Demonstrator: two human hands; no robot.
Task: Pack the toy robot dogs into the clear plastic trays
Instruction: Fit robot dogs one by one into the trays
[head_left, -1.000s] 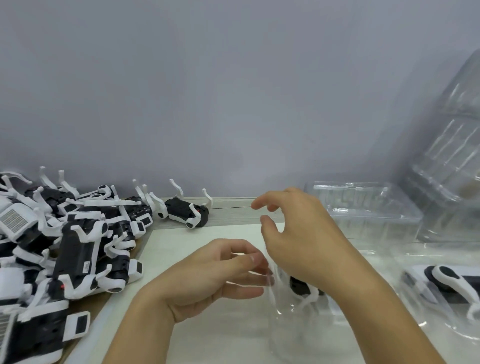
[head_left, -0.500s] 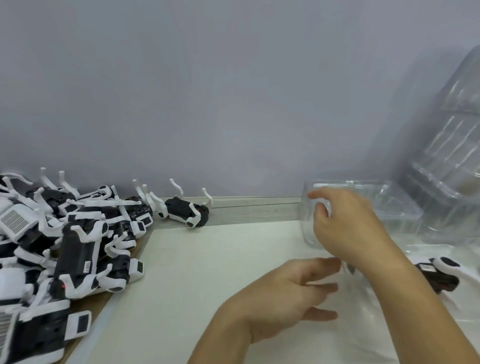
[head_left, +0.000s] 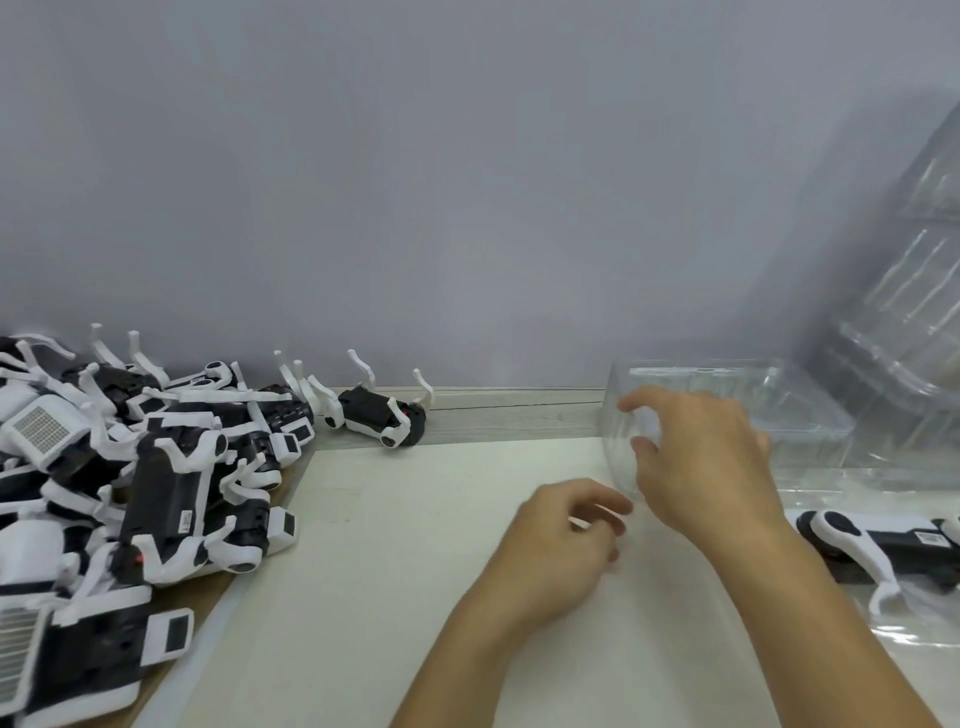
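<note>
Grey wall (head_left: 467, 182) behind; pale work surface (head_left: 389, 571) in front, wooden strip along its far edge

Item 1: heap of toy robot dogs (head_left: 130, 493), black and white, at the left edge of the surface, loose and tangled, legs up. None of these was in a tray

Item 2: single toy robot dog (head_left: 376, 413), lying on its back on the wooden strip, a little apart from the heap

Item 3: clear plastic tray (head_left: 727, 410), at the far right of the surface, near the wall. No dog could be made out inside it

Item 4: stack of clear trays (head_left: 914, 322), leaning at the right edge; contents could not be told

Item 5: packed toy dog (head_left: 883, 545), lying on its side at the right edge under clear plastic, apparently seated in a tray

Item 6: right hand (head_left: 706, 457), fingers curled round the near left corner of the clear plastic tray, gripping it

Item 7: left hand (head_left: 561, 545), just beside and below the right, fingers loosely curled; whether it pinched clear plastic could not be told

Progress, as a judgement: early. One dog appeared packed; the whole heap remained. A fresh tray seemed to be in hand for the next dog
</note>
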